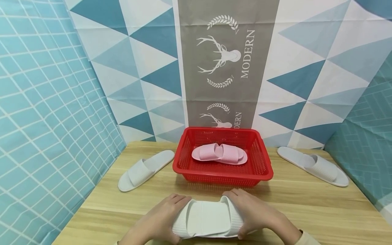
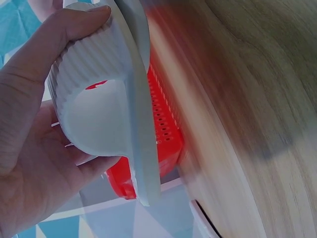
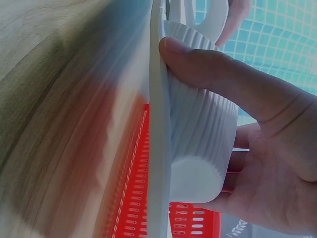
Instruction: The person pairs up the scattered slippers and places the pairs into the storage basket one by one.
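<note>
A pair of white slippers (image 1: 208, 217), soles overlapping and ribbed straps at opposite ends, is held between both hands at the front of the table. My left hand (image 1: 166, 217) grips the left strap, its thumb on the ribbed side in the left wrist view, where the slipper (image 2: 96, 52) hangs close over the wood. On the other end, my right hand (image 1: 252, 212) holds the right strap, thumb pressed near the sole's edge of that slipper (image 3: 195, 124). Just beyond the hands stands a red basket (image 1: 223, 177) with pink slippers (image 1: 218, 153) overlapping inside.
One white slipper (image 1: 141, 172) lies slanted on the wooden table (image 1: 101, 211) left of the basket. Another white slipper (image 1: 315, 166) lies to its right. A patterned wall covering (image 1: 153, 78) rises behind, and blue tiled sheeting (image 1: 39, 112) borders the left.
</note>
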`<state>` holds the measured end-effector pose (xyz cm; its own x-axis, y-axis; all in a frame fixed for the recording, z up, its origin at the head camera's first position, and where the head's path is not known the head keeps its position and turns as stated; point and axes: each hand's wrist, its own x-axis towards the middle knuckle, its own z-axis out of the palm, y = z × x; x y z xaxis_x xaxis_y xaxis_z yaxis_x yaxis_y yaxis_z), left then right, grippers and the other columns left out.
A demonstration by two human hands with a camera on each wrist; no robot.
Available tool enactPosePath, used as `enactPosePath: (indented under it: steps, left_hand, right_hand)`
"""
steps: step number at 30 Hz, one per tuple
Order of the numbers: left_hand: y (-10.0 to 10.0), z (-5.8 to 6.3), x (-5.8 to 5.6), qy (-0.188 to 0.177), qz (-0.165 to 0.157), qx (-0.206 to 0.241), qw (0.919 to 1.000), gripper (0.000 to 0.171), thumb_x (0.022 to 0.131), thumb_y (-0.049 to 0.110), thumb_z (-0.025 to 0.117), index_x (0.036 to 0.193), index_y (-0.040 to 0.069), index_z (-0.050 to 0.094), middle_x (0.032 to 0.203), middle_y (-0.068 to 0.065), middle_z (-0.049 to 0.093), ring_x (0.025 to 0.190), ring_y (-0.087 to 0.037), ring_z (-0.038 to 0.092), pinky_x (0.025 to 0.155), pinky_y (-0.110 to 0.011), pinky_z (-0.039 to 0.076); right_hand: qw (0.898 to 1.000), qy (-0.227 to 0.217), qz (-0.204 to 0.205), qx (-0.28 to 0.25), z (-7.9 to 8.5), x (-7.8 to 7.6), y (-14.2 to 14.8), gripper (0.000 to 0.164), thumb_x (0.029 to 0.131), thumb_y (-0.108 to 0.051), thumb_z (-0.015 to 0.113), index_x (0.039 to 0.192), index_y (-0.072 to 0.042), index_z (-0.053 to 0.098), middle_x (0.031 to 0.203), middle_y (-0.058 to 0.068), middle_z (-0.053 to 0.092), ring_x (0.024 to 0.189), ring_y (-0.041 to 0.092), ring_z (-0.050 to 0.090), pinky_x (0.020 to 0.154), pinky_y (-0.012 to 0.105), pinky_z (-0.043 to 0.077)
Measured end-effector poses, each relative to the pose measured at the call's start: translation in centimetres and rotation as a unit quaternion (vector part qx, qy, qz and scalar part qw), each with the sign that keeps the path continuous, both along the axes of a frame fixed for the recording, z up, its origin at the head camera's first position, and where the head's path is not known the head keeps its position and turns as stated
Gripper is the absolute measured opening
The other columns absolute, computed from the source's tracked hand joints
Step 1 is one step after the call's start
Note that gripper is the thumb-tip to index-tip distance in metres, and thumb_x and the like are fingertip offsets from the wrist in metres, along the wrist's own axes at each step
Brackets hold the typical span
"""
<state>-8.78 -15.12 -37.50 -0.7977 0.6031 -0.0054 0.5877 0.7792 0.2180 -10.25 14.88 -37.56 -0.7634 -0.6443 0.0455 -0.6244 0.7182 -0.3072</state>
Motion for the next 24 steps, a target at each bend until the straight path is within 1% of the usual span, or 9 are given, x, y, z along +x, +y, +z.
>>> enactPosePath:
  steps: [3,9,15,18,24]
  left_hand:
    - [-0.02,0.07,0.05,0.001,-0.001,0.001,1.0000,0.094,0.056,0.040,0.087,0.138,0.015,0.048,0.132,0.004,0.059,0.117,-0.015,0.053,0.100,-0.036,0.052]
    - [-0.03,0.13,0.25,-0.005,0.005,0.002,1.0000,0.094,0.056,0.039,0.088,0.138,0.016,0.048,0.132,0.004,0.058,0.117,-0.015,0.053,0.099,-0.036,0.052]
    - [0.05,0.17,0.38,-0.004,0.004,0.002,1.0000,0.094,0.057,0.040,0.087,0.138,0.015,0.049,0.132,0.003,0.059,0.116,-0.016,0.053,0.099,-0.036,0.052]
    - [0.19,0.21,0.36,-0.003,0.007,-0.001,1.0000,0.094,0.056,0.039,0.087,0.138,0.016,0.048,0.132,0.004,0.059,0.117,-0.016,0.053,0.099,-0.036,0.052]
    - [0.50,0.53,0.24,-0.012,0.012,-0.006,0.9998,0.094,0.056,0.040,0.088,0.138,0.018,0.049,0.133,0.004,0.059,0.118,-0.016,0.053,0.100,-0.037,0.051]
  right_hand:
    - [1.000,0.001,0.000,0.002,0.06,0.04,-0.15,0.094,0.042,-0.036,0.095,0.123,-0.019,0.051,0.105,-0.013,0.055,0.096,0.004,0.048,0.085,0.028,0.051]
    - [1.000,-0.001,0.005,0.002,-0.04,-0.01,-0.34,0.095,0.043,-0.037,0.095,0.125,-0.018,0.051,0.107,-0.012,0.056,0.097,0.004,0.049,0.087,0.028,0.051]
    - [1.000,0.003,0.006,0.004,-0.08,0.01,-0.49,0.094,0.042,-0.036,0.095,0.124,-0.019,0.051,0.105,-0.013,0.055,0.096,0.004,0.049,0.085,0.027,0.051]
    - [1.000,-0.004,0.003,0.005,-0.14,-0.03,-0.56,0.094,0.042,-0.037,0.095,0.124,-0.020,0.051,0.105,-0.013,0.055,0.096,0.004,0.048,0.085,0.027,0.051]
    - [1.000,-0.009,-0.002,0.006,-0.15,-0.03,-0.60,0.094,0.043,-0.038,0.095,0.125,-0.020,0.050,0.107,-0.013,0.055,0.098,0.005,0.049,0.086,0.029,0.051]
